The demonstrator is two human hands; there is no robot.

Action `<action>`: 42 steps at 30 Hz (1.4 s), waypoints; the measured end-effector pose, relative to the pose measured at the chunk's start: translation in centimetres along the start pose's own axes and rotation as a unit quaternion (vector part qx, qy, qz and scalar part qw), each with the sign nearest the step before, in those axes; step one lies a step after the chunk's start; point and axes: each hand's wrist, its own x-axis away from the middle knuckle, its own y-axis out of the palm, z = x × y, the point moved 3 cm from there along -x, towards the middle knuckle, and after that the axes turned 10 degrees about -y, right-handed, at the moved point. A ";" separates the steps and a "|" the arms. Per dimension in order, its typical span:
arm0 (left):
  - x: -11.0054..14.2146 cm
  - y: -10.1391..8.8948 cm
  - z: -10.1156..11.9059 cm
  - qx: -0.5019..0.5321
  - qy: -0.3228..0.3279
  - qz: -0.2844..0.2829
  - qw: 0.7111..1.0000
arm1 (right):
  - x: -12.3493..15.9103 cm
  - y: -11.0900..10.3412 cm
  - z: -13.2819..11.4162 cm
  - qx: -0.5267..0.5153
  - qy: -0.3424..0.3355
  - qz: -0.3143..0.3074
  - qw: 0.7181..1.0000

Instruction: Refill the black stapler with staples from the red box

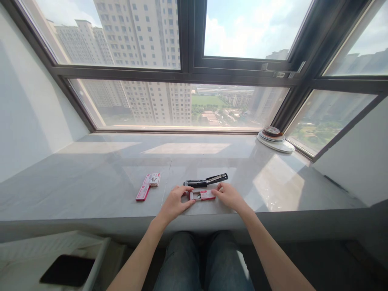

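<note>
Both my hands hold a small red and white staple box (202,195) on the grey stone window ledge (91,182). My left hand (175,202) grips its left end with curled fingers. My right hand (228,195) pinches its right end. Just behind the box lies a black stapler (206,180), swung open lengthwise. To the left sit two more small red and white boxes: one (152,179) farther back, one (143,192) nearer the edge.
A stack of round plates or lids (275,139) rests at the ledge's back right corner by the window. Below left, a dark phone (67,270) lies on a white surface. My knees in jeans are under the ledge.
</note>
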 end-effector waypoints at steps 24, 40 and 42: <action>-0.1 0.2 -1.1 0.025 0.005 -0.017 1.000 | -3.5 2.0 -7.0 0.232 -0.249 -0.168 0.925; 0.1 -0.3 -0.9 0.052 -0.012 -0.007 0.999 | -0.6 1.2 -1.3 -0.009 -0.200 -0.013 0.980; 0.1 -0.7 -1.3 0.074 -0.037 0.013 0.996 | 0.1 0.9 0.2 -0.038 -0.172 0.016 0.984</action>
